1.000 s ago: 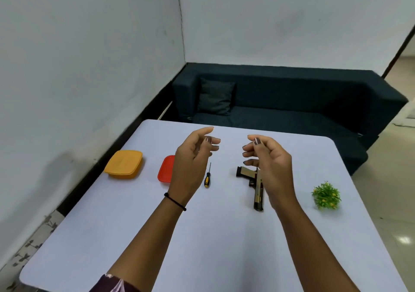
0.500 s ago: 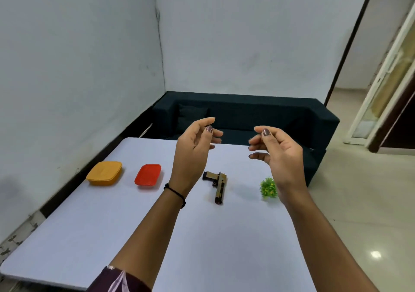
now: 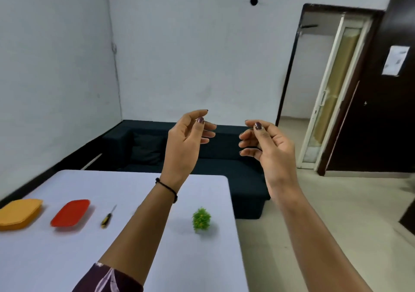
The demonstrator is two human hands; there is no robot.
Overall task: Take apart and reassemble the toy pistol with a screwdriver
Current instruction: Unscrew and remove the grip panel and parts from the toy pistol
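Note:
A small screwdriver (image 3: 108, 217) with a yellow and black handle lies on the white table (image 3: 67, 258), right of the red lid. The toy pistol is hidden behind my left forearm. My left hand (image 3: 186, 141) and my right hand (image 3: 267, 148) are raised in the air well above the table, palms facing each other, fingers loosely curled and holding nothing.
An orange container (image 3: 19, 213) and a red lid (image 3: 70, 212) lie at the table's left. A small green plant (image 3: 201, 218) stands near the table's right edge. A dark sofa (image 3: 224, 168) sits behind the table, and an open doorway (image 3: 321, 94) is at the right.
The view has swung up and to the right, so table objects slid left and down. The pistol has passed behind my left forearm and the screwdriver has come back into sight. Both hands stay raised and empty.

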